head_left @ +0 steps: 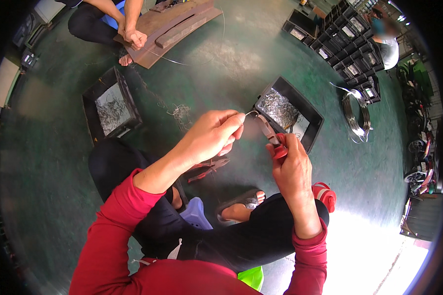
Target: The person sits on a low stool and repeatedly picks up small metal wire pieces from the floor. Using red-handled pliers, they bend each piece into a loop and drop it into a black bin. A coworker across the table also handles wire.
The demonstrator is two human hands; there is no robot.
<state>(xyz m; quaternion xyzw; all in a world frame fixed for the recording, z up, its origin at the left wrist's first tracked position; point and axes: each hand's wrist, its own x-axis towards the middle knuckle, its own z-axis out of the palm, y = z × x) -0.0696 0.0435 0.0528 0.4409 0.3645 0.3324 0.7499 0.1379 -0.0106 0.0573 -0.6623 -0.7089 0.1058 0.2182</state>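
Between thumb and fingers, my left hand (215,133) pinches a short thin metal wire (251,112) with a curved end. My right hand (294,164) is wrapped around the red handles of a pair of pliers (267,129). Their jaws point up and to the left, close to the wire's curved end; whether they grip it is too small to tell. Just beyond the pliers stands a black crate (314,114) with many small wire pieces in it. Below my left hand, a second pair of red-handled pliers (209,168) lies on the floor.
Another black crate (129,93) with wire bits stands at left, near a loose wire tangle (181,115). At far left a co-worker's hands (134,38) meet over a brown board (147,58). A wire coil (355,115) and stacked black crates (352,46) stand at right.
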